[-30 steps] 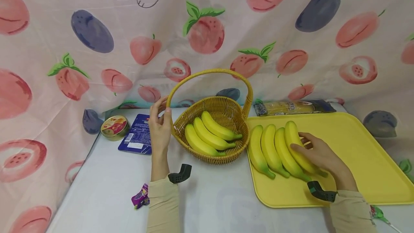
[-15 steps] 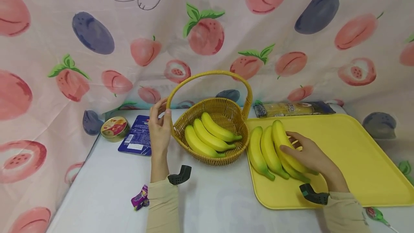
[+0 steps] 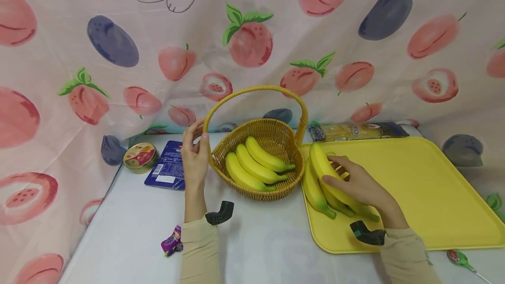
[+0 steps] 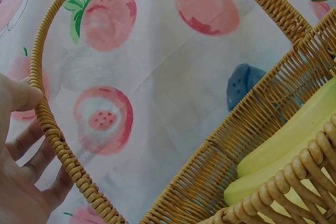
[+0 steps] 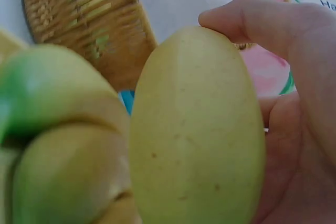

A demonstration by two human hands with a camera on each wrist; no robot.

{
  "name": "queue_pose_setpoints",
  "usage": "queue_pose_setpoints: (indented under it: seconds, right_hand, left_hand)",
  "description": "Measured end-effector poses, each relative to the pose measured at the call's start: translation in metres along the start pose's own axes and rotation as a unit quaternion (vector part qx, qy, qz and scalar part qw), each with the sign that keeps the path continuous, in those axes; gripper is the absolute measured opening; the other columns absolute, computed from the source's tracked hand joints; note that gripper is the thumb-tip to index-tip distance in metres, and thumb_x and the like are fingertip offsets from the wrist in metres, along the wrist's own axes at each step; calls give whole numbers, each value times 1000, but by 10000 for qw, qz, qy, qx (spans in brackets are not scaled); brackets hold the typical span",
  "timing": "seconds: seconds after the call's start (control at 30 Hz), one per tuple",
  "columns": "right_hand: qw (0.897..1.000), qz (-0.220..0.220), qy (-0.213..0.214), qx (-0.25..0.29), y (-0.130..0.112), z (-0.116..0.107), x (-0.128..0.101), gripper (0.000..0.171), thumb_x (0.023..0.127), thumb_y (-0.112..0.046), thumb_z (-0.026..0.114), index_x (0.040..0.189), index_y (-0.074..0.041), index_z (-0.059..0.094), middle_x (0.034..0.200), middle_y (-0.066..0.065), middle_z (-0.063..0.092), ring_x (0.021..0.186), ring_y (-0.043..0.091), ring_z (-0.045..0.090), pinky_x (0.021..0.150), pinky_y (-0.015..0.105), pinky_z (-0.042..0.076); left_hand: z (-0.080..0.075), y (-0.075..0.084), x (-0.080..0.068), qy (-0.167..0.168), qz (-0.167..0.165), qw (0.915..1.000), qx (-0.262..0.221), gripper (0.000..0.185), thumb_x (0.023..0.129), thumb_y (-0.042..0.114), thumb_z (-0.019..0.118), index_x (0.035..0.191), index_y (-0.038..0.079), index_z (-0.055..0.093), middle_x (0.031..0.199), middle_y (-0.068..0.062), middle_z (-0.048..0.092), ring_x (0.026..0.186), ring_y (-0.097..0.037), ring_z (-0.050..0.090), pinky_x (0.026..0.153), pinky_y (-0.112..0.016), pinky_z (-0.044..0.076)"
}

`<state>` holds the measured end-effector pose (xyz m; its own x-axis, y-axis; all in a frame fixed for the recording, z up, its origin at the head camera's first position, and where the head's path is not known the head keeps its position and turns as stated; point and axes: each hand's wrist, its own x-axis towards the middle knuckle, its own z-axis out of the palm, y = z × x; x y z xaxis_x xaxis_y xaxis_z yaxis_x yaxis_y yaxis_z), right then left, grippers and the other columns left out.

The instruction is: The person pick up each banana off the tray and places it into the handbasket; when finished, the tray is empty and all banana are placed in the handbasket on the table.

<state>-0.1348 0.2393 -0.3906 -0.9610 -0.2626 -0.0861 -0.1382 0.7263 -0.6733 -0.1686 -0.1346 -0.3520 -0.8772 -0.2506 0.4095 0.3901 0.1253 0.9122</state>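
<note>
My left hand [image 3: 195, 157] holds the left side of the arched handle of a yellow wicker basket [image 3: 263, 195], thumb and fingers around it in the left wrist view. Three yellow bananas [image 3: 258, 169] lie side by side in that basket. Just right of it, my right hand [image 3: 360, 184] grips a banana [image 3: 320, 161] between thumb and fingers, above the left part of a yellow tray [image 3: 438, 196]. Beneath the gripped banana lie several others [image 3: 315, 196], partly hidden by it and by the hand. The right wrist view shows the gripped banana [image 5: 194, 129] close up.
Behind the tray lies a long packet [image 3: 355, 132]. On the left are a round tin [image 3: 140, 157], a blue packet [image 3: 167, 168] and a purple-wrapped sweet [image 3: 172, 241]. A lollipop [image 3: 459, 258] lies by the tray's front edge. A fruit-print cloth [image 3: 252, 47] hangs behind.
My right hand has carried the gripped banana leftward, from the right end of the row on the tray to over the bananas nearest the basket. My left hand has stayed on the handle.
</note>
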Motion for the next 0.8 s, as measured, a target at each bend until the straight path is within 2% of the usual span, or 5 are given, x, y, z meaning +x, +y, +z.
queue_pose_setpoints:
  seconds: [0.17, 0.37, 0.6, 0.8]
  right_hand:
    - [9998, -192, -64, 73, -13, 7, 8, 69, 90, -46, 60, 142, -6, 39, 114, 11, 57, 100, 23, 53, 77, 33, 46]
    - [9990, -394, -160, 99, -27, 12, 15, 66, 90, -45, 60, 141, -7, 41, 119, 9, 55, 104, 23, 52, 81, 35, 46]
    - [9975, -687, -183, -17, -41, 16, 28, 64, 88, -48, 60, 140, -15, 44, 116, 4, 58, 100, 19, 53, 77, 33, 47]
    - [9965, -783, -218, -195, -55, 18, 39, 66, 88, -51, 59, 140, -14, 45, 122, 5, 57, 100, 19, 54, 76, 32, 46]
  left_hand:
    - [-1, 0, 0, -21, 18, 10000, -27, 35, 96, 3, 49, 131, 4, 52, 116, -2, 50, 116, -18, 48, 93, -18, 45]
    - [-2, 0, 0, -55, 61, 10000, 9, 36, 96, 3, 48, 131, 3, 52, 119, -10, 49, 116, -18, 48, 91, -18, 45]
    - [-2, 0, 1, -64, 186, 9998, -77, 35, 96, 4, 49, 131, 1, 51, 118, -12, 49, 114, -19, 49, 88, -18, 45]
    - [-2, -2, 1, -93, 196, 9998, -26, 35, 96, 5, 49, 131, 1, 52, 117, -11, 49, 112, -17, 49, 89, -20, 46]
